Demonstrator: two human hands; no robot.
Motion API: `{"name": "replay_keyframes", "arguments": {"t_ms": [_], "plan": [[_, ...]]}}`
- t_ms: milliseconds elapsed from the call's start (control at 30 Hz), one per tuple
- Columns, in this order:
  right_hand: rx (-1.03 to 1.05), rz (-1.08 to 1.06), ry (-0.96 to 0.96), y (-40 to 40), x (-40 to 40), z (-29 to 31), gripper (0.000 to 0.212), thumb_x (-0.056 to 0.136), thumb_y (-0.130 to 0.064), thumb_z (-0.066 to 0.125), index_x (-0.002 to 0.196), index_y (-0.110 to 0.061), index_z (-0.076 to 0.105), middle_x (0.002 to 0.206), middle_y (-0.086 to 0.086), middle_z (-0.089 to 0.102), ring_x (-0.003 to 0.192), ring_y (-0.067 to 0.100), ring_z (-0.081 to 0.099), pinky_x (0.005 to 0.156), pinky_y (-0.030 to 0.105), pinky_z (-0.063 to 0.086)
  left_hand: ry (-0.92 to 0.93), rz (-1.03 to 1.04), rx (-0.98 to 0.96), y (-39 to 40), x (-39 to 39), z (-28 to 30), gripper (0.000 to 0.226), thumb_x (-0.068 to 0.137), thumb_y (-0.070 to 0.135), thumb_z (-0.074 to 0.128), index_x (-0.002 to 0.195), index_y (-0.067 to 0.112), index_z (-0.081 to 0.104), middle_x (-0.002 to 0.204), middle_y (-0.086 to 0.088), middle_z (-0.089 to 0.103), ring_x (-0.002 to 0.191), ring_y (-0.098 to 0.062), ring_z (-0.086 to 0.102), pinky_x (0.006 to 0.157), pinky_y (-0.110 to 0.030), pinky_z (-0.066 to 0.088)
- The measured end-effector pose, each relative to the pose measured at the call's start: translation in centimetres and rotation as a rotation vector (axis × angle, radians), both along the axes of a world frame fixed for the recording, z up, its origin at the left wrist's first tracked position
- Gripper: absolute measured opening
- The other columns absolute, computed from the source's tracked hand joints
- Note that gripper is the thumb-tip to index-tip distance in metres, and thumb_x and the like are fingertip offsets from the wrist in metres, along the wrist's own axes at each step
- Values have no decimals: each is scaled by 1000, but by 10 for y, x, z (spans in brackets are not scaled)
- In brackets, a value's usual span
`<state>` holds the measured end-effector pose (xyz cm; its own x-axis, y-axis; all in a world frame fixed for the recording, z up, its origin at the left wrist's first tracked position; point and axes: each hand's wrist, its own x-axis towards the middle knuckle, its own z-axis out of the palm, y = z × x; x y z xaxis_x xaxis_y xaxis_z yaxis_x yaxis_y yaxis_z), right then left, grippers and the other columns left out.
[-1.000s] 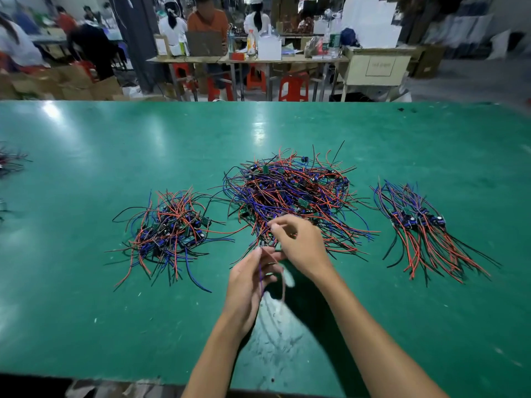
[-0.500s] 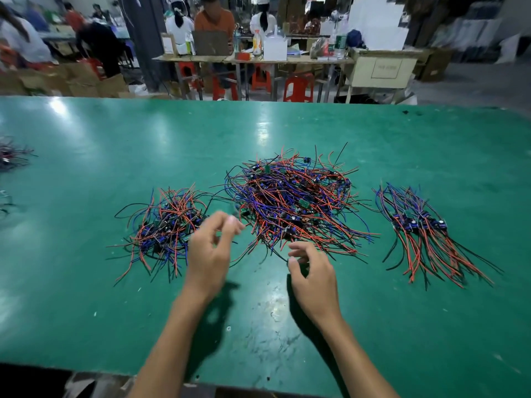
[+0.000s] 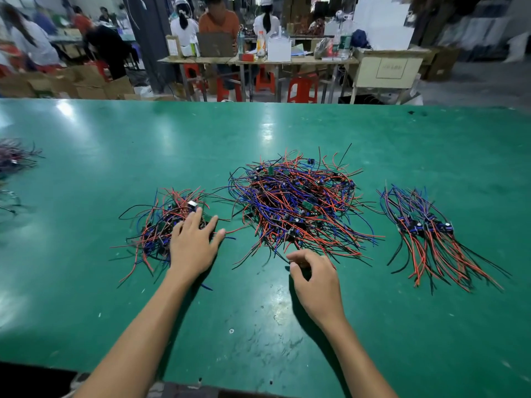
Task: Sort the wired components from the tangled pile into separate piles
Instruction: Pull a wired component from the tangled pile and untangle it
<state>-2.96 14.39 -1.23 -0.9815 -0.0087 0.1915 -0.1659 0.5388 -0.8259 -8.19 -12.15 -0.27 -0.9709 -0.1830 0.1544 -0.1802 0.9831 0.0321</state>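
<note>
In the head view we find the left hand (image 3: 191, 248) lying with fingers spread flat on the left pile (image 3: 166, 225), having crossed over from the centre within the last second, which we judge to mean one component has just been delivered there. The right hand (image 3: 313, 278) has drawn back to the near edge of the tangled pile (image 3: 296, 205), fingers curled at a wire end; whether it actually pinches the wire we cannot tell. The right pile (image 3: 431, 234) lies combed straight on the bench (image 3: 86, 156), and the middle heap is much the largest, so sorting is far from done.
</note>
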Motion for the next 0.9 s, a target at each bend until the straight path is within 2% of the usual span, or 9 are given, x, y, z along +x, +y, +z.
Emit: {"name": "replay_keyframes", "arguments": {"t_ms": [133,233,400,500,567,633,733,833,900], "plan": [[24,1,4,1,-1,0,24,94,-16,62,90,-39,66,92,-27,65,99,-2,52,82,7,33,45,134,-1,-10,-7,5,40,102,36,47,135,23,64,156,-14,41,141,-29,37,112,-42,27],[27,-10,-11,0,-2,0,23,94,-18,62,88,-40,66,92,-28,65,99,-2,52,81,8,34,198,121,101,-1,-22,27,29,94,26,57,114,16,74,140,-14,55,129,-31,46,103,-42,33],[24,-12,-18,0,-3,0,23,94,-18,62,88,-40,67,91,-28,65,99,-2,52,81,11,36,129,-170,217,34,-56,56,49,98,34,58,144,18,51,149,-8,51,136,-27,46,110,-42,35],[23,-24,-18,-1,-4,-1,20,93,-18,62,89,-36,70,91,-27,65,99,1,53,83,19,39,123,-226,251,53,-66,59,27,93,37,68,114,19,66,124,-6,65,119,-26,56,103,-41,40],[24,-30,-25,-1,-5,-1,18,94,-19,62,91,-34,72,93,-26,66,100,1,53,84,20,40,137,-230,427,59,-65,57,17,90,28,73,99,17,64,106,-4,69,106,-26,61,95,-41,46],[21,-34,-27,-1,-6,-2,17,94,-20,62,91,-33,72,93,-26,66,100,1,54,84,21,40,83,-235,598,63,-61,53,23,89,18,75,104,17,57,92,-1,70,91,-25,66,86,-42,51],[5,-39,-36,1,-6,-1,18,94,-20,62,90,-35,72,91,-25,67,99,2,55,83,23,42,69,-256,584,68,-51,46,45,88,17,75,125,19,50,82,7,71,83,-22,66,75,-35,47],[-45,-52,-47,0,-6,-1,23,94,-18,62,88,-40,68,90,-23,67,95,-2,56,81,22,43,156,-268,658,69,-43,42,67,90,14,72,147,22,40,86,7,71,81,-21,63,75,-35,46],[-75,-67,-50,0,-7,0,24,94,-18,63,89,-41,67,91,-20,68,92,-4,57,79,20,41,200,-283,610,70,-38,44,57,92,16,70,144,27,50,94,4,71,87,-21,63,80,-34,46]]}}
